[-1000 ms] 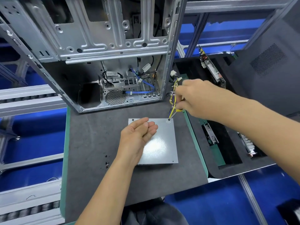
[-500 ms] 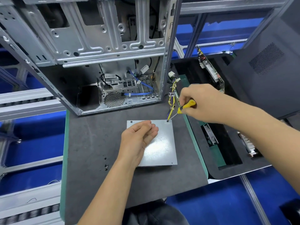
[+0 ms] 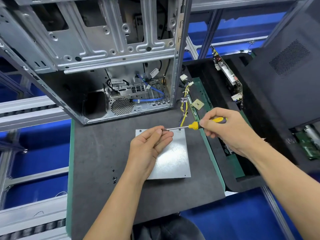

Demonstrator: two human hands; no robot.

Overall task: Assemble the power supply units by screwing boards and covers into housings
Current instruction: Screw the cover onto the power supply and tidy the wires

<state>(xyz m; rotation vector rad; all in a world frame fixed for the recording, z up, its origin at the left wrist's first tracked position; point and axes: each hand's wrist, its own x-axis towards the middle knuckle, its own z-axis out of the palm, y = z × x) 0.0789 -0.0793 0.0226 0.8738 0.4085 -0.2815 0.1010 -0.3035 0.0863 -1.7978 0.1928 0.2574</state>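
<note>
Flat square cover plate of galvanised grey sheet metal [image 3: 173, 158]: lying on the dark grey felt-like work mat [image 3: 97, 153], centre of view, a small screw head [image 3: 179, 130] showing in its 1 o'clock corner and another at the 11 o'clock corner.

Left hand [image 3: 149, 149]: above the plate's 10 o'clock part, palm up, fingers curled; fingertips meeting the screwdriver's tip. Whether a screw is pinched there cannot be told.

Right hand [image 3: 223, 129]: at 3 o'clock of the plate, fingers wrapped round the handle of a yellow-and-purple screwdriver with a slim steel shaft [image 3: 195, 125]; shaft lying nearly level, tip pointing toward 9 o'clock into the left fingertips.

Loose black screws [image 3: 114, 178]: small cluster on the mat at 8 o'clock of the plate, apart from it.

Bundle of yellow, black and purple wires with white plugs [image 3: 184, 101]: running from the plate's 1 o'clock corner toward 12 o'clock.

Open silver steel computer case [image 3: 107, 54]: standing at 12 o'clock on the mat, blue cable and round fan grille visible inside.

Green circuit boards [image 3: 226, 71]: in black trays at 2 to 3 o'clock.
</note>
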